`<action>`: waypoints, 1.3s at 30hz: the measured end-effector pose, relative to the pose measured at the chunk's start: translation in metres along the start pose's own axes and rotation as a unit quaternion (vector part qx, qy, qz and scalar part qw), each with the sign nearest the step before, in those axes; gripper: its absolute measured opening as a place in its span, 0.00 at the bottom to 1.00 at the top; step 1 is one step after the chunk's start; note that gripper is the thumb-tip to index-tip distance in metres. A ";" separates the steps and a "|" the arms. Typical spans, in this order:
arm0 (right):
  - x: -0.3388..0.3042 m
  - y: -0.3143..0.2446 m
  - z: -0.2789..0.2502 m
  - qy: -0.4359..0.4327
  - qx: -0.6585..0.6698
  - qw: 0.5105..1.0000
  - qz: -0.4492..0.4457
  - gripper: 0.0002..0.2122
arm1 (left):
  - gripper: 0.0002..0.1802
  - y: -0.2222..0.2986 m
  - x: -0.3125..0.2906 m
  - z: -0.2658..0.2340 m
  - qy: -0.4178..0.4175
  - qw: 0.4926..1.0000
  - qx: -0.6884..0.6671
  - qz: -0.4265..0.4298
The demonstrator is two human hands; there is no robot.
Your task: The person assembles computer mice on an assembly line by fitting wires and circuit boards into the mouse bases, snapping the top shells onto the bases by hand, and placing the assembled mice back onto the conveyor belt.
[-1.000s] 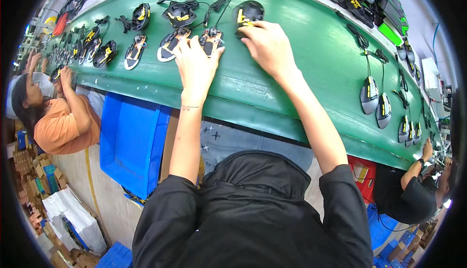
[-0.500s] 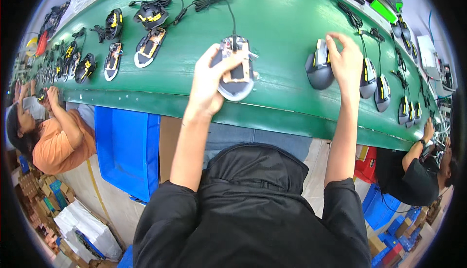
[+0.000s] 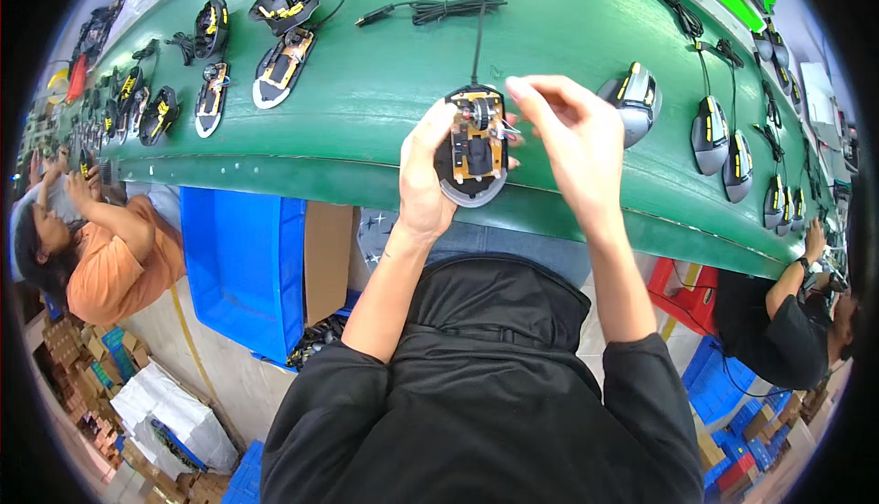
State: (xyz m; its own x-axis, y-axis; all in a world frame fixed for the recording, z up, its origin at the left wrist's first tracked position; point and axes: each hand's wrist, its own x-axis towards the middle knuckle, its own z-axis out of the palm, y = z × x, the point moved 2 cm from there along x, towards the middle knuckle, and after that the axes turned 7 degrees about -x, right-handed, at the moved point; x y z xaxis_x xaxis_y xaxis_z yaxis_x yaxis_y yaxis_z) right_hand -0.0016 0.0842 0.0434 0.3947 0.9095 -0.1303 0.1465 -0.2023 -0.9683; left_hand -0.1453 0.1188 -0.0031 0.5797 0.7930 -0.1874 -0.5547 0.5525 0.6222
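between clasping left fingers (image 3: 436,130) lies a mouse base (image 3: 475,156), near right fingers (image 3: 530,103), grip unclear.

Bright, even, whitish light, looks overhead: shadows soft, pale sheen on the green worktop (image 3: 385,74) toward top centre, black shirt (image 3: 494,403) dark but folds readable. Centre is crisp enough to pick out parts on the open mouse base (image 3: 474,154). Fisheye bows the worktop into an arc, squeezes and softens the cartons (image 3: 64,348) at lower left, and blacks out all four corners.
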 end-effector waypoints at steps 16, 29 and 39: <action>-0.019 0.009 0.007 0.143 -0.090 0.958 -0.230 0.07 | 0.29 0.003 0.005 0.004 0.014 0.999 0.006 0.032; -0.036 0.008 0.050 0.223 -0.215 0.870 -0.385 0.05 | 0.29 0.010 0.001 -0.002 0.011 0.997 -0.026 0.065; -0.063 0.007 0.062 0.061 -0.530 0.739 -0.411 0.10 | 0.29 0.012 0.003 -0.010 0.025 0.999 -0.004 0.036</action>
State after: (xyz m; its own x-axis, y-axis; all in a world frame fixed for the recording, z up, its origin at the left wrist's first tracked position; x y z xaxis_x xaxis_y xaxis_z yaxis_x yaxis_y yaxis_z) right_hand -0.0819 0.0477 0.0317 -0.1542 0.8566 0.4925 0.9851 0.1717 0.0097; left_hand -0.1561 0.1305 -0.0033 0.5079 0.8424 -0.1800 -0.5981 0.4952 0.6301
